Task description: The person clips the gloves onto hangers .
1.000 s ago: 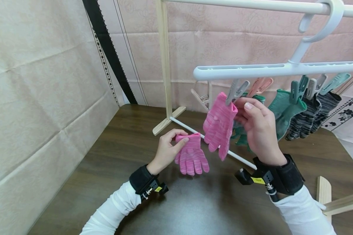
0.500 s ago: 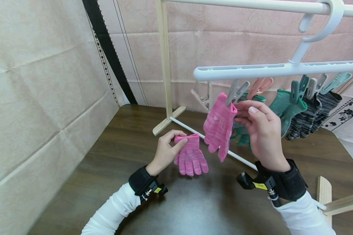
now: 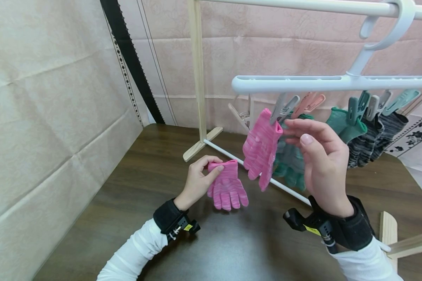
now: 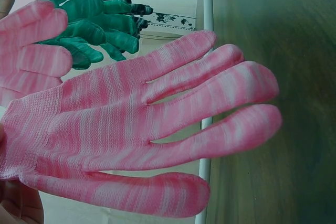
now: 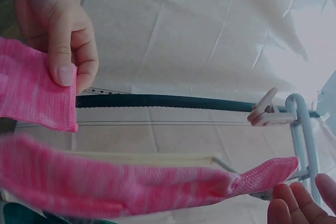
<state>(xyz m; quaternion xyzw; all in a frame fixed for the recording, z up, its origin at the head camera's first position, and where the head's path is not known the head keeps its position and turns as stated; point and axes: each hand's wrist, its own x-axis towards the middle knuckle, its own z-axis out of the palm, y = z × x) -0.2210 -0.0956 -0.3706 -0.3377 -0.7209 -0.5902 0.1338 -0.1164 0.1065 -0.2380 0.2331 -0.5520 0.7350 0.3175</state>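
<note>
My left hand (image 3: 198,181) pinches the cuff of a pink striped glove (image 3: 227,187) between thumb and fingers, and the glove dangles fingers-down over the table. In the left wrist view this glove (image 4: 131,114) fills the middle, seen close up. A second pink glove (image 3: 261,150) hangs from the hanger, its cuff caught in a grey clothespin (image 3: 283,108). Beside that cuff is my right hand (image 3: 323,164), fingers loosely bent and thumb apart from them. In the right wrist view its fingertips (image 5: 286,200) are right at the cuff's lower edge, with nothing between fingers and thumb.
A light-blue hanger (image 3: 302,84) hooks over a white rail (image 3: 302,4) on a wooden stand (image 3: 197,70). Green gloves (image 3: 290,164) and dark mottled gloves (image 3: 367,142) hang farther along it. An unused white clothespin (image 3: 242,113) hangs near its left end. Below lies a brown table (image 3: 144,218).
My right hand has drawn back to the right from the hanging pink glove's cuff, its fingers loosening. The left hand and its glove have hardly moved.
</note>
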